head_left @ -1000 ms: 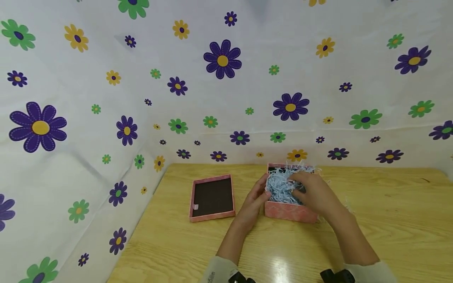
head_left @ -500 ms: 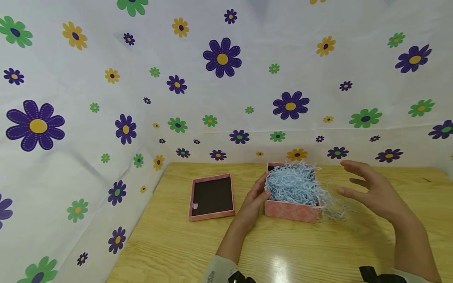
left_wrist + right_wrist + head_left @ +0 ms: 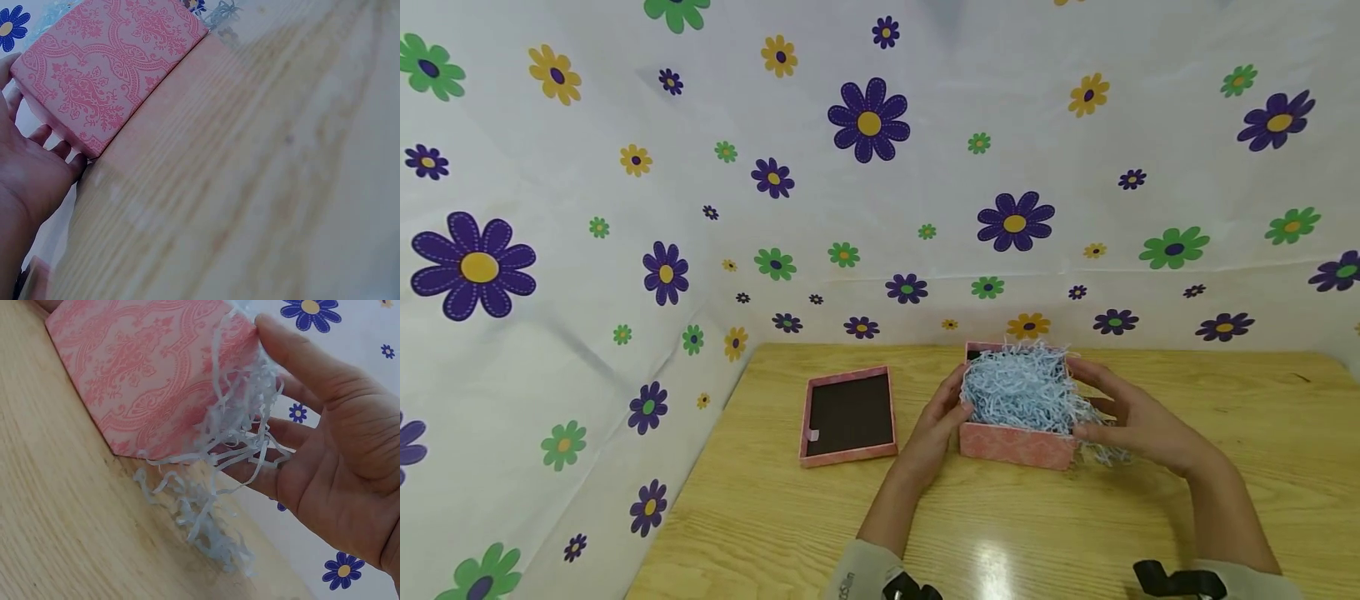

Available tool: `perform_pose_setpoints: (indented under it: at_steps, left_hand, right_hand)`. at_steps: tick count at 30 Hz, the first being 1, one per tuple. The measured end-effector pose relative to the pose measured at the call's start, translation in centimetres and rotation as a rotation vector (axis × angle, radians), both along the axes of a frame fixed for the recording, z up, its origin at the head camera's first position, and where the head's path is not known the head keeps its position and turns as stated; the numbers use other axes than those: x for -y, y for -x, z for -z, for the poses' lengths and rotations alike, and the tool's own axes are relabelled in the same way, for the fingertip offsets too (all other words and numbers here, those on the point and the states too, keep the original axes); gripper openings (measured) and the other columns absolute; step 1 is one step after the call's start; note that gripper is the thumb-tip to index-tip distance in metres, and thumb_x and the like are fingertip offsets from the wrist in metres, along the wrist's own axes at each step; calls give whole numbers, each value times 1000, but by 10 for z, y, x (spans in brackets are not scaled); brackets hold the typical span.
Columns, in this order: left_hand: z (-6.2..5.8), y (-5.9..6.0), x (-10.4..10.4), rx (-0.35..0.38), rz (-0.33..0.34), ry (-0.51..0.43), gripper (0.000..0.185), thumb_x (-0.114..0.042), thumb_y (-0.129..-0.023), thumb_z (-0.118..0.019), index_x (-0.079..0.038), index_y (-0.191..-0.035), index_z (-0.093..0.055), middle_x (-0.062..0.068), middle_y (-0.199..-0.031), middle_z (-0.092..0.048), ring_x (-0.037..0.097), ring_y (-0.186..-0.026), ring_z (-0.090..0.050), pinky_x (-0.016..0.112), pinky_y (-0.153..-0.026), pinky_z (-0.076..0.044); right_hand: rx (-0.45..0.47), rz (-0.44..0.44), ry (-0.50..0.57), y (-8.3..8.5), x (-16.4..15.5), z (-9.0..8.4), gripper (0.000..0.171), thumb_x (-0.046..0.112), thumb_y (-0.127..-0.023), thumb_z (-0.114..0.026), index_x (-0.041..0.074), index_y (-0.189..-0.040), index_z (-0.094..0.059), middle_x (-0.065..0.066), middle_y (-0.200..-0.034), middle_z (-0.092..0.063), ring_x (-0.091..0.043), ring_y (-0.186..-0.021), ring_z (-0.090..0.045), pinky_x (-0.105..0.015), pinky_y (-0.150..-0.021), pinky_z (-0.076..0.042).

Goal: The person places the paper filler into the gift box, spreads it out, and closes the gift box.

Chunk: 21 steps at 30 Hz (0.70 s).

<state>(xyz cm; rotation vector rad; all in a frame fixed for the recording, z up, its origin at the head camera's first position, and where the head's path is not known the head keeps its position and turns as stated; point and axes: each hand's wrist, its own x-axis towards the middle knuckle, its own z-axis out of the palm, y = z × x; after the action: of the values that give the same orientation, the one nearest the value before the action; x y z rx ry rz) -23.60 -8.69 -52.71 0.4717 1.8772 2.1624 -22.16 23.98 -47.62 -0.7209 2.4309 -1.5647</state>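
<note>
Glossy wood table (image 3: pixel 1225 467); shredded-paper filling (image 3: pixel 1018 387).

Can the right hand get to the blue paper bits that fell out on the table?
Probably yes. The right hand is open beside the pink patterned box, and the spilled pale blue paper shreds lie on the wooden table with nothing covering them.

Pink box lid (image 3: pixel 848 414) lying open on wooden table (image 3: pixel 1225 467), flowered backdrop (image 3: pixel 865 167)

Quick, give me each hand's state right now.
Left hand: open, fingers resting against the pink box.
Right hand: open, fingers at the spilling blue paper shreds.
</note>
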Motion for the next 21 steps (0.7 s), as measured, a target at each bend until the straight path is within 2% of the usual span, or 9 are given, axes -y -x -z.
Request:
perform_pose_setpoints:
  at_steps: [2,3,7,9,13,15,19,21]
  left_hand:
    - [0,0,0,3,-4,8,59,-35,-110,-54,-40,-166,-34,-11,-170,-31,25,-159,-25,56,-129,-19]
    - [0,0,0,4,-7,9,59,-35,-110,-54,-40,-166,-34,-11,-170,-31,25,-159,-25,56,-129,-19]
    - [1,-1,1,15,-12,1,58,-32,-110,-54,-41,-165,-35,-10,-170,-32,25,-159,-25,55,-129,-19]
    - [1,-1,1,18,-9,-7,58,-31,-110,-54,-41,-164,-36,-10,-170,-33,24,-159,-26,54,-129,-20]
    - [1,-1,0,10,-2,-10,57,-31,-110,-53,-41,-164,-36,-10,-169,-34,23,-158,-27,54,-129,-20]
    - [2,-1,0,5,0,-8,57,-31,-110,-53,-41,-164,-36,-11,-169,-33,24,-159,-26,54,-129,-20]
    - [1,0,-1,-4,1,-7,58,-32,-110,-53,-39,-165,-35,-10,-170,-33,25,-158,-27,54,-129,-20]
    - [1,0,-1,-4,0,-6,58,-33,-110,-54,-39,-165,-35,-10,-170,-34,24,-158,-28,54,-129,-20]
  right_hand:
    - [-33,4,-9,-1,1,-2,80,10,-98,-75,8,-166,-32,-24,-168,-31,-56,-143,-41,-19,-101,-47]
    - [-44,9,-9,-1,2,-3,74,10,-99,-75,6,-162,-37,-23,-165,-37,-49,-142,-47,-17,-99,-47]
    - [-85,37,-10,-5,4,-10,48,11,-99,-76,4,-143,-59,-17,-145,-57,-15,-124,-62,-20,-94,-54]
    - [-87,47,-5,-7,5,-13,34,9,-99,-75,6,-132,-65,-15,-133,-63,-5,-115,-64,-23,-89,-58]
    - [-93,70,-11,-9,6,-19,19,5,-99,-73,5,-118,-71,-12,-118,-69,-4,-107,-68,-28,-82,-61]
    - [-117,112,-46,-11,6,-25,15,6,-99,-74,7,-114,-72,-10,-115,-71,-2,-105,-68,-27,-80,-61]
    - [-219,237,-90,-17,10,-41,14,6,-98,-75,10,-111,-74,-5,-109,-72,2,-97,-69,-20,-77,-59]
    - [-278,294,-74,-19,14,-48,15,3,-97,-76,9,-111,-74,-2,-106,-72,2,-92,-69,-16,-77,-58]
